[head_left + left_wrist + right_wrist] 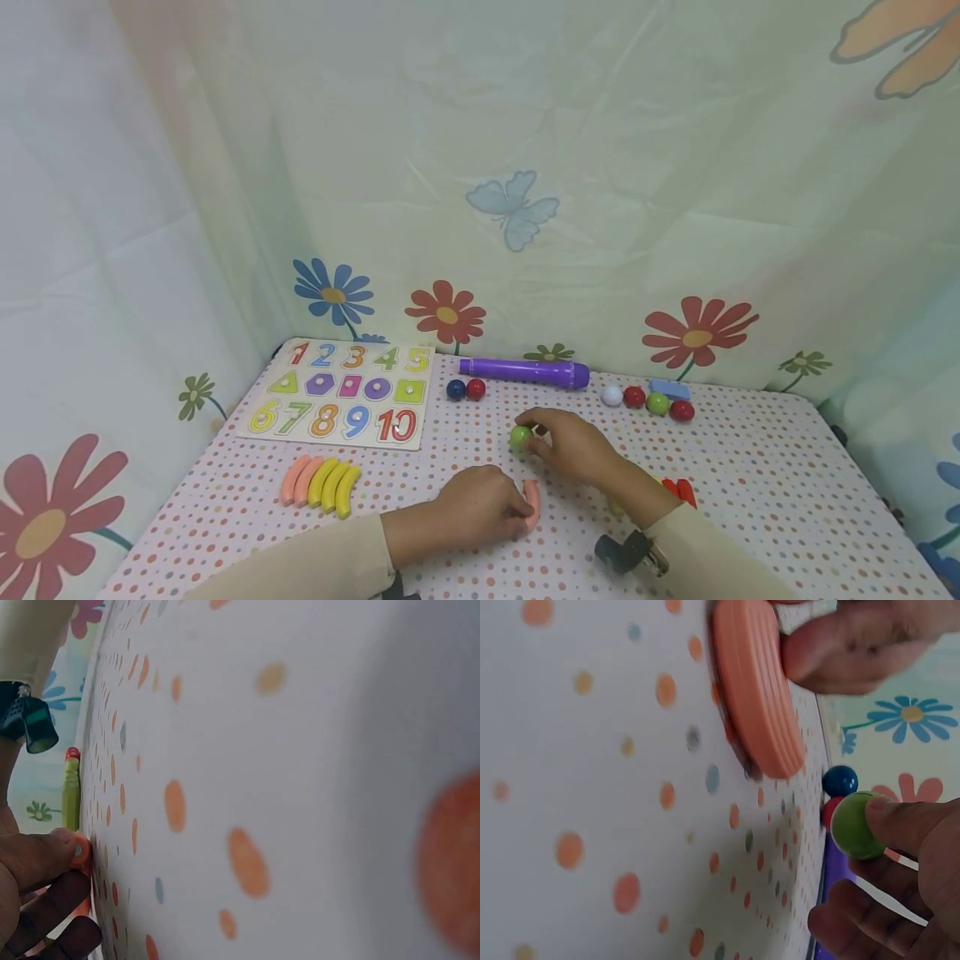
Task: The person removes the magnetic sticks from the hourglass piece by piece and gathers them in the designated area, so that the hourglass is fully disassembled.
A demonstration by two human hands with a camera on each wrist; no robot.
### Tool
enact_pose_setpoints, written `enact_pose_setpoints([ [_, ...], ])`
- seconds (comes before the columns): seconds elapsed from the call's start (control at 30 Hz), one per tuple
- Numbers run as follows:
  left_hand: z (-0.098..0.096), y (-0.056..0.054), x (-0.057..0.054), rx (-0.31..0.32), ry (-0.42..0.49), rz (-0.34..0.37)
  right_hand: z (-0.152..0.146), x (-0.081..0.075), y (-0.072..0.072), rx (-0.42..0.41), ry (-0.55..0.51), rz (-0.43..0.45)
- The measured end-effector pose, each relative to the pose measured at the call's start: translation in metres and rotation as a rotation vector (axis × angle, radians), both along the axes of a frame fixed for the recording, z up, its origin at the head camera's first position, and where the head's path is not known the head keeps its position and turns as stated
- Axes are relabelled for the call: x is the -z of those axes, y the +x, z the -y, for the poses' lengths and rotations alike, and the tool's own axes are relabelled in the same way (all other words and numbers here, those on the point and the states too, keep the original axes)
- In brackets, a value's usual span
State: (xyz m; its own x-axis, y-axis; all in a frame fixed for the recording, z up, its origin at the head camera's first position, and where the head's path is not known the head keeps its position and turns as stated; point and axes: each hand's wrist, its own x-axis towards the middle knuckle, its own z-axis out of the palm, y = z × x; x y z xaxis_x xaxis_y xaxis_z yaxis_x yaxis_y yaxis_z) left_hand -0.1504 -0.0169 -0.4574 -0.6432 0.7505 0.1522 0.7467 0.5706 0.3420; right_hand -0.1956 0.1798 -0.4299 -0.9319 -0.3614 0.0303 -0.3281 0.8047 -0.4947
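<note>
In the head view my left hand (480, 510) pinches a salmon-pink curved toy piece (532, 503) at the front middle of the table. The right wrist view shows this ridged pink piece (756, 694) up close, on or just above the dotted cloth, with left fingertips against its side. My right hand (568, 443), a little farther back and to the right, holds a green ball (519, 438) between thumb and fingers. Seen from the right wrist, the green ball (855, 826) is apart from the cloth, and the other fingers are loosely bent.
A number-and-shape puzzle board (345, 398) lies at the back left, with pink and yellow curved pieces (322, 485) before it. At the back are a purple tube (525, 372), a dark blue ball (456, 389), several other balls and a blue block (670, 389). Red pieces (684, 490) show beyond the right forearm.
</note>
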Motion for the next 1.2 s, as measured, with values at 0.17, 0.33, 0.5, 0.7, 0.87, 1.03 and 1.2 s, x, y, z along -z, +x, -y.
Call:
enact_pose_setpoints([
  [0.17,-0.001,0.001,-0.001,-0.009,-0.03,0.002,-0.005,0.003,-0.019,0.0,-0.039,-0.023],
  [0.33,-0.001,0.001,-0.001,-0.007,-0.043,0.009,-0.006,0.008,-0.036,0.015,-0.09,-0.039],
  [0.5,-0.001,0.0,-0.001,-0.012,-0.044,0.02,-0.003,0.013,-0.051,0.046,-0.142,-0.02],
  [0.7,-0.001,0.001,-0.001,-0.021,-0.04,0.022,-0.002,0.021,-0.067,0.084,-0.176,0.013],
  [0.87,-0.001,0.001,-0.002,-0.022,-0.041,0.041,-0.004,0.025,-0.076,0.123,-0.164,0.034],
  [1.03,-0.001,0.001,-0.003,-0.021,-0.041,0.037,-0.003,0.027,-0.083,0.132,-0.147,0.041],
  [1.2,-0.001,0.001,-0.004,-0.026,-0.036,0.016,-0.002,0.029,-0.086,0.139,-0.128,0.047],
])
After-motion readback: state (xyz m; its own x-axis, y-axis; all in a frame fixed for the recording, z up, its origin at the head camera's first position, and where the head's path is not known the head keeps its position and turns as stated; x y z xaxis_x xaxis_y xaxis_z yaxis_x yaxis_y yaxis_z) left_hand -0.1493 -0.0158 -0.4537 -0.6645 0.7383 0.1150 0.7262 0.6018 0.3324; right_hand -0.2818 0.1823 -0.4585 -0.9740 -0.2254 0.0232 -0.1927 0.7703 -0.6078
